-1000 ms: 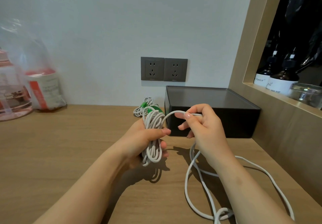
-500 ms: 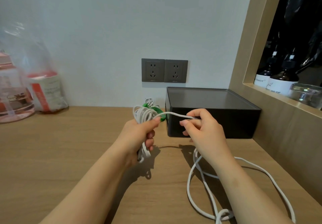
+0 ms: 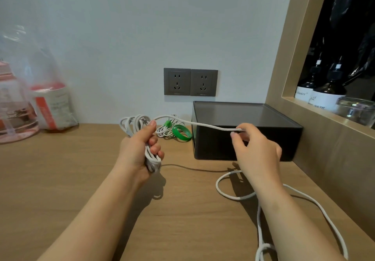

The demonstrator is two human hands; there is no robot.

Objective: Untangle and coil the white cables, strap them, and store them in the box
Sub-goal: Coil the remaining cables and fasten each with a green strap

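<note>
My left hand (image 3: pixel 140 149) grips a bundle of white cable loops (image 3: pixel 135 124) above the wooden table (image 3: pixel 60 179). From the bundle a free length of white cable (image 3: pixel 203 125) runs right to my right hand (image 3: pixel 255 151), which pinches it in front of the black box (image 3: pixel 243 126). The rest of that cable (image 3: pixel 261 220) trails in loose loops over the table under my right forearm. Behind my left hand lie a small coiled white cable (image 3: pixel 165 129) with a green strap and a loose green strap ring (image 3: pixel 182 132).
Two grey wall sockets (image 3: pixel 190 82) sit above the box. A clear plastic bag with a red-and-white package (image 3: pixel 50 106) and a pink container (image 3: pixel 14 118) stand at the far left. A wooden niche (image 3: pixel 324 114) on the right holds dark bottles and a glass jar.
My hands have moved apart: the left with the bundle went left and tilted, the right slid right along the cable. The strapped coil and green ring came into view.
</note>
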